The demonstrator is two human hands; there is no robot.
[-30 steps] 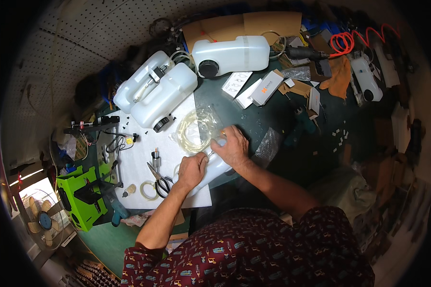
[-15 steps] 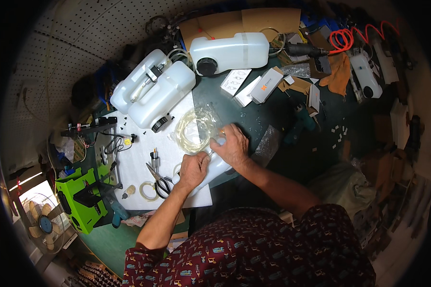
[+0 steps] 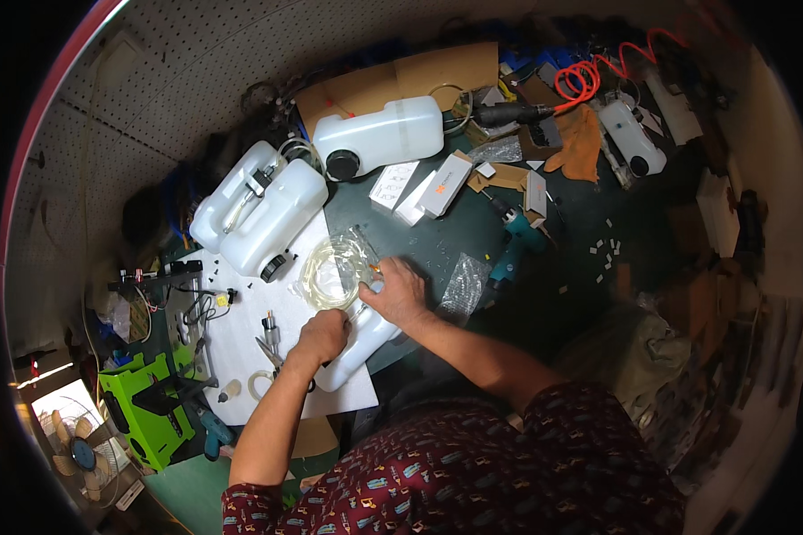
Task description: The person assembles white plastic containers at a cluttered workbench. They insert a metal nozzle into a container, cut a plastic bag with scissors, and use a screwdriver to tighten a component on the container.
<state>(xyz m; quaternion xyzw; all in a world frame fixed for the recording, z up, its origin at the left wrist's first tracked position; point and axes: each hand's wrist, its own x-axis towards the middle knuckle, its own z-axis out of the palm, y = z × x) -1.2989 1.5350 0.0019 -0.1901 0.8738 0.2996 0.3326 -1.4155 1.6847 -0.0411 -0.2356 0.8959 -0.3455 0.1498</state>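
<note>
A translucent white plastic tank [image 3: 359, 346] lies slantwise on the bench in front of me, partly covered by my hands. My right hand [image 3: 396, 292] is wrapped over its far end, thumb pointing left across it. On the tank's left side my left hand [image 3: 325, 335] is closed, knuckles up; whatever its fingers hold is hidden. Just beyond both hands lies a coil of clear tubing [image 3: 319, 283] in a plastic bag. Scissors [image 3: 269, 353] with dark handles lie partly behind my left wrist, beside a small metal fitting [image 3: 270, 326] and a small tubing ring [image 3: 260, 385].
Larger white tanks [image 3: 281, 218] with black caps stand at the back left, another tank [image 3: 393, 134] behind. White boxes [image 3: 444, 185], a teal power drill [image 3: 516, 245] and bubble wrap [image 3: 465, 287] lie to the right. A green metal bracket [image 3: 144, 408] stands left, near a fan [image 3: 82, 453].
The whole view has shifted, so the bench items sit further left and the drill shows more clearly. My left hand has drawn slightly apart from my right, which stays at the tank's far end.
</note>
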